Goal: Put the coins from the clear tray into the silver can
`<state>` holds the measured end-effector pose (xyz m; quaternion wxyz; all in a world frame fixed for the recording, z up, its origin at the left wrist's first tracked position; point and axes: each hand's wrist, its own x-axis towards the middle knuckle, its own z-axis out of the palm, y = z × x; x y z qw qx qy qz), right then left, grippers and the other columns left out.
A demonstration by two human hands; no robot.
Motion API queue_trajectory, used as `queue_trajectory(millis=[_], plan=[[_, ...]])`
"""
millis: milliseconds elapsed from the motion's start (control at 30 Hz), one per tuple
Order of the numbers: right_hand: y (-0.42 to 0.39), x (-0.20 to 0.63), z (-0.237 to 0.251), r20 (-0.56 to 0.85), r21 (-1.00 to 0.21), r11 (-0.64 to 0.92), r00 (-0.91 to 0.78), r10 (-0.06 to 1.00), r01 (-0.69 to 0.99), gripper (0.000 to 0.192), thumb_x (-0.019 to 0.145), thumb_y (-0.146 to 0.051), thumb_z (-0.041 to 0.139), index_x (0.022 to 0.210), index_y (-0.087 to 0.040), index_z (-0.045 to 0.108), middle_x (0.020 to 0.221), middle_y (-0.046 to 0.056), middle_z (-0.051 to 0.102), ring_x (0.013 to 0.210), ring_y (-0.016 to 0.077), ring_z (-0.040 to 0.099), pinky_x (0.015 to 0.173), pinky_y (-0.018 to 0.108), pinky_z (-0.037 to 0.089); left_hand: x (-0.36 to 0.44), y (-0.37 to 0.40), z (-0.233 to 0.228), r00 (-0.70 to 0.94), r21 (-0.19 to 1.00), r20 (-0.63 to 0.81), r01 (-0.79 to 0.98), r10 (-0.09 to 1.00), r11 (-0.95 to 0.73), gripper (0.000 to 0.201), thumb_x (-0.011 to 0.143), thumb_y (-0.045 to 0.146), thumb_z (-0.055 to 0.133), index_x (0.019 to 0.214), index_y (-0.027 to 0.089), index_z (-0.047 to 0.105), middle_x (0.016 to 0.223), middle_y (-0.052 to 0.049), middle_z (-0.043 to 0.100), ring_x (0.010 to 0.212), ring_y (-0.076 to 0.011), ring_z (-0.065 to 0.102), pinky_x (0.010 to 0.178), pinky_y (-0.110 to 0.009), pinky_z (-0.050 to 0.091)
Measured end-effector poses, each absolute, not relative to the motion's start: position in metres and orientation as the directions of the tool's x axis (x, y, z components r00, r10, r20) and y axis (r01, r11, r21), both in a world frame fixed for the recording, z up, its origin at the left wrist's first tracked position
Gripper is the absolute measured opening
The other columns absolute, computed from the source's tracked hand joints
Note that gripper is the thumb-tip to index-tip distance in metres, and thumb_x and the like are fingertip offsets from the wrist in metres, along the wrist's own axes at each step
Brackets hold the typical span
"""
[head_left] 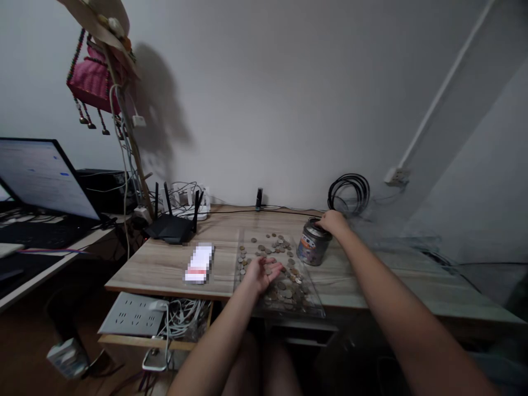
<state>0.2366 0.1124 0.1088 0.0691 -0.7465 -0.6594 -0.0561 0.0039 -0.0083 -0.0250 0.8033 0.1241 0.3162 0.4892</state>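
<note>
With the left hand point(262, 273) uncurled over round metal coins point(289, 293), the right hand point(334, 223), grip hidden, seemingly works at a grey cylindrical can point(314, 250), next needing aim

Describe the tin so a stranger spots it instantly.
On the desk, find the clear sheet scattered with coins. By its right edge stands the tin, the right hand at its top. Unlike the flat coins, it is grey, cylindrical and labelled.

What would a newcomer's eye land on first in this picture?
Probably the coins scattered on the desk, with the open left hand over them. Just right of them, the right hand is at the top of a dark tin. At upper left, a pink bag hangs.
</note>
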Motion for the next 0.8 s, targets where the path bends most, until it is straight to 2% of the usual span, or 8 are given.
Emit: queue_trajectory(millis=[133, 200, 300, 400, 567, 633, 733, 800], plan=[[0.08, 0.21, 0.111, 0.386, -0.129, -0.061, 0.107, 0.916, 0.99, 0.037, 0.083, -0.038, 0.044, 0.085, -0.009, 0.066, 0.083, 0.017, 0.063, 0.076, 0.0221, 0.057, 0.063, 0.03, 0.039, 0.002, -0.009, -0.024, 0.285, 0.479, -0.349, -0.765, 0.893, 0.431, 0.045, 0.087, 0.042, 0.027, 0.109, 0.007, 0.045, 0.094, -0.02, 0.059, 0.08, -0.0223, 0.063, 0.061, -0.028, 0.048], [0.053, 0.185, 0.099, 0.463, -0.13, 0.137, -0.062, 0.884, 0.982, 0.036, 0.086, -0.037, 0.038, 0.088, -0.014, 0.065, 0.084, 0.013, 0.064, 0.077, 0.019, 0.056, 0.065, 0.028, 0.038, 0.002, -0.01, -0.021, 0.268, 0.455, -0.329, -0.795, 0.905, 0.401, 0.047, 0.087, 0.047, 0.027, 0.111, 0.01, 0.043, 0.095, -0.018, 0.059, 0.08, -0.0221, 0.063, 0.061, -0.028, 0.047], [0.012, 0.148, 0.065, 0.309, -0.048, 0.582, -0.542, 0.782, 0.812, 0.025, 0.083, -0.036, 0.047, 0.092, -0.022, 0.065, 0.089, 0.006, 0.063, 0.08, 0.0161, 0.055, 0.067, 0.025, 0.038, 0.003, -0.012, -0.017, 0.264, 0.408, -0.276, -0.839, 0.924, 0.361, 0.045, 0.087, 0.049, 0.027, 0.111, 0.015, 0.043, 0.087, -0.013, 0.06, 0.073, -0.0191, 0.062, 0.06, -0.026, 0.045], [-0.015, 0.126, 0.032, 0.18, 0.023, 0.707, -0.699, 0.693, 0.707, 0.022, 0.082, -0.027, 0.047, 0.094, -0.021, 0.065, 0.091, 0.007, 0.061, 0.079, 0.0164, 0.055, 0.067, 0.025, 0.039, 0.003, -0.015, -0.012, 0.266, 0.402, -0.241, -0.848, 0.933, 0.346, 0.043, 0.088, 0.048, 0.026, 0.111, 0.016, 0.045, 0.074, -0.007, 0.059, 0.059, -0.0155, 0.058, 0.053, -0.024, 0.041], [-0.013, 0.122, 0.024, 0.194, 0.087, 0.619, -0.623, 0.758, 0.78, 0.019, 0.079, -0.021, 0.048, 0.085, -0.019, 0.066, 0.085, 0.007, 0.063, 0.077, 0.0167, 0.057, 0.066, 0.024, 0.04, 0.002, -0.015, -0.011, 0.28, 0.402, -0.244, -0.842, 0.929, 0.359, 0.048, 0.087, 0.049, 0.027, 0.117, 0.015, 0.043, 0.08, -0.01, 0.059, 0.065, -0.0164, 0.059, 0.059, -0.026, 0.043], [0.002, 0.135, 0.04, 0.263, 0.075, 0.47, -0.473, 0.841, 0.879, 0.02, 0.08, -0.022, 0.046, 0.082, -0.019, 0.066, 0.085, 0.008, 0.064, 0.077, 0.0176, 0.058, 0.065, 0.025, 0.041, 0.003, -0.014, -0.011, 0.267, 0.413, -0.238, -0.842, 0.934, 0.347, 0.047, 0.087, 0.048, 0.03, 0.119, 0.017, 0.041, 0.089, -0.012, 0.06, 0.074, -0.0173, 0.061, 0.064, -0.026, 0.045], [0.034, 0.174, 0.073, 0.398, 0.036, 0.224, -0.22, 0.891, 0.974, 0.039, 0.087, -0.026, 0.029, 0.09, -0.012, 0.065, 0.093, 0.018, 0.063, 0.08, 0.0234, 0.059, 0.064, 0.031, 0.041, 0.004, -0.013, -0.013, 0.268, 0.494, -0.219, -0.799, 0.938, 0.343, 0.042, 0.086, 0.044, 0.035, 0.115, 0.017, 0.046, 0.096, -0.012, 0.06, 0.08, -0.0179, 0.061, 0.066, -0.026, 0.045], [0.059, 0.203, 0.091, 0.43, -0.043, 0.006, 0.013, 0.903, 0.999, 0.038, 0.085, -0.029, 0.033, 0.09, -0.012, 0.067, 0.09, 0.018, 0.064, 0.08, 0.0251, 0.059, 0.064, 0.032, 0.041, 0.005, -0.012, -0.013, 0.284, 0.551, -0.209, -0.756, 0.936, 0.353, 0.04, 0.085, 0.043, 0.037, 0.109, 0.014, 0.052, 0.097, -0.012, 0.06, 0.079, -0.0178, 0.061, 0.065, -0.027, 0.045]])
